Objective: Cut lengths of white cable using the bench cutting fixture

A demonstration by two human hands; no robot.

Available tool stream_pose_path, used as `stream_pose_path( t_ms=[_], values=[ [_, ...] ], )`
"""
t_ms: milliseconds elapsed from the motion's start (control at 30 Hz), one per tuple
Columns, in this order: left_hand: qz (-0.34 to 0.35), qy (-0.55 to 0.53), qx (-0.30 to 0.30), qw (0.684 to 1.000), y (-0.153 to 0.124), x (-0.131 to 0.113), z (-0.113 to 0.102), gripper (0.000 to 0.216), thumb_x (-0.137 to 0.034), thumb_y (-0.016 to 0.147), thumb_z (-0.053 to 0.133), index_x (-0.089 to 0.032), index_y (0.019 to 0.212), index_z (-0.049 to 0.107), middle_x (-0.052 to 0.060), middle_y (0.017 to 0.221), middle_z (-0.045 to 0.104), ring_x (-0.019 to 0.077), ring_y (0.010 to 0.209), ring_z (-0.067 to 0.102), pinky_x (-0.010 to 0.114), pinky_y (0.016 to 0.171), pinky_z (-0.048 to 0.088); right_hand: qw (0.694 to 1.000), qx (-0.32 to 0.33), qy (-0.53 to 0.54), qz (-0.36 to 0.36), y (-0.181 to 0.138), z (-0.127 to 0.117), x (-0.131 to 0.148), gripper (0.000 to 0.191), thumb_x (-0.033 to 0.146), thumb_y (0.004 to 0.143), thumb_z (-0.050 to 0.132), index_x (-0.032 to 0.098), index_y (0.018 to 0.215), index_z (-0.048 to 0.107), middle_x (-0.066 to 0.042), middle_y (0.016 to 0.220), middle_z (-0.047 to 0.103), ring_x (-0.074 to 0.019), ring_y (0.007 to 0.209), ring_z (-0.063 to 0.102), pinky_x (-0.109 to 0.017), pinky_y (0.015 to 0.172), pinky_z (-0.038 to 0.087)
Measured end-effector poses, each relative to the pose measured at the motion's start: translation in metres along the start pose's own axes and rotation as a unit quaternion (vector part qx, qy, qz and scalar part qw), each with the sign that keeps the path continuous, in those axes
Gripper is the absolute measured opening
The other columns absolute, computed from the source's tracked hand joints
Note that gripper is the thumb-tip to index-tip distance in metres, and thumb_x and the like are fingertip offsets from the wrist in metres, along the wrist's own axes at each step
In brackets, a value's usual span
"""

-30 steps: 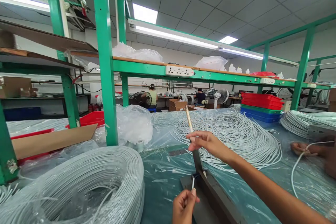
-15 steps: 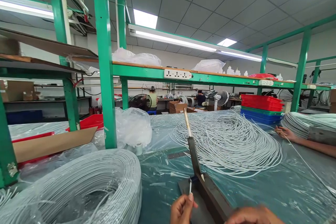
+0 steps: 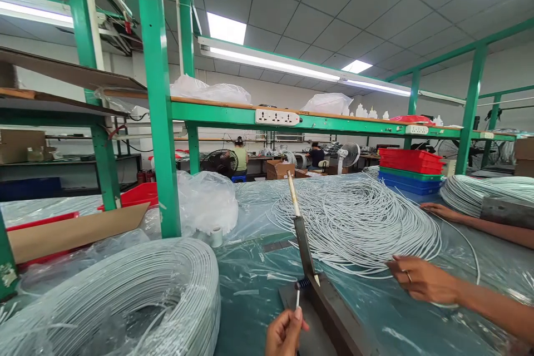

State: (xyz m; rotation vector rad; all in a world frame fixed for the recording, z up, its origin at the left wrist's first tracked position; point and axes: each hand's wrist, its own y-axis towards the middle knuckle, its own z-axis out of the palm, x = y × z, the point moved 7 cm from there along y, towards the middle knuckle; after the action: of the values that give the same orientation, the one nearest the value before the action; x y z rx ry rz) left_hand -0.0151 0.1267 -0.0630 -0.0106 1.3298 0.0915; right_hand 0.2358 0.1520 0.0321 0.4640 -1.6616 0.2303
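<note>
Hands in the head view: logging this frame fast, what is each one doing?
Left hand: closed, pinching a short white wire piece.
Right hand: loosely open at the loose wire pile; grip cannot be told.

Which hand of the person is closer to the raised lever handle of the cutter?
Left. The left hand holds a short wire piece just below the lever handle. The right hand is farther off, at the loose wire pile.

The table [image 3: 254, 289] is covered in clear plastic sheet. A coiled wire spool [image 3: 125, 300] lies at 8 o'clock, a loose wire pile [image 3: 359, 222] at 1 o'clock, the lever cutter [image 3: 321, 306] at 6, cardboard [image 3: 75, 228] at 9.
</note>
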Motion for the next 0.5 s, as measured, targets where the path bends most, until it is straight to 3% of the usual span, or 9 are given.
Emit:
stream_pose_path(
  t_ms=[100, 233, 367, 500],
  values=[
    [-0.003, -0.007, 0.004, 1.000, -0.001, -0.001, 0.001, 0.056, -0.071, 0.050, 0.060, -0.015, 0.049, 0.051, -0.011, 0.036, 0.017, 0.0023, 0.036, 0.010, 0.020, 0.040, 0.003, 0.997, -0.039, 0.014, -0.063, 0.029, -0.055, 0.028, 0.030, 0.045, 0.079, 0.045, 0.024, 0.085, 0.065, 0.003, 0.070, 0.064, -0.0164, 0.074, 0.063, -0.028, 0.057, 0.051],
    [-0.009, -0.017, 0.008, 1.000, -0.002, -0.005, 0.003, 0.057, -0.072, 0.049, 0.060, -0.015, 0.050, 0.052, -0.012, 0.035, 0.017, 0.0014, 0.035, 0.009, 0.019, 0.039, 0.004, 0.983, -0.081, -0.048, -0.155, 0.004, -0.110, 0.035, 0.017, 0.027, 0.074, 0.058, 0.034, 0.089, 0.063, 0.010, 0.088, 0.066, -0.0133, 0.089, 0.060, -0.027, 0.068, 0.052],
    [-0.032, -0.076, 0.022, 0.996, -0.008, -0.020, 0.010, 0.057, -0.071, 0.046, 0.062, -0.015, 0.053, 0.052, -0.012, 0.033, 0.020, -0.0005, 0.032, 0.008, 0.017, 0.036, 0.004, 0.984, -0.041, -0.066, -0.160, -0.018, -0.124, 0.014, 0.016, 0.031, 0.076, 0.050, 0.040, 0.078, 0.064, 0.017, 0.079, 0.066, -0.0124, 0.083, 0.063, -0.030, 0.067, 0.053],
    [-0.046, -0.158, 0.057, 0.985, -0.023, -0.048, 0.029, 0.058, -0.071, 0.044, 0.064, -0.016, 0.055, 0.052, -0.012, 0.033, 0.024, -0.0012, 0.029, 0.011, 0.016, 0.035, 0.008, 0.975, -0.079, -0.099, -0.181, 0.008, -0.120, 0.003, 0.025, 0.016, 0.068, 0.056, 0.036, 0.081, 0.065, 0.015, 0.095, 0.064, -0.0140, 0.094, 0.059, -0.028, 0.079, 0.048]
  ],
)
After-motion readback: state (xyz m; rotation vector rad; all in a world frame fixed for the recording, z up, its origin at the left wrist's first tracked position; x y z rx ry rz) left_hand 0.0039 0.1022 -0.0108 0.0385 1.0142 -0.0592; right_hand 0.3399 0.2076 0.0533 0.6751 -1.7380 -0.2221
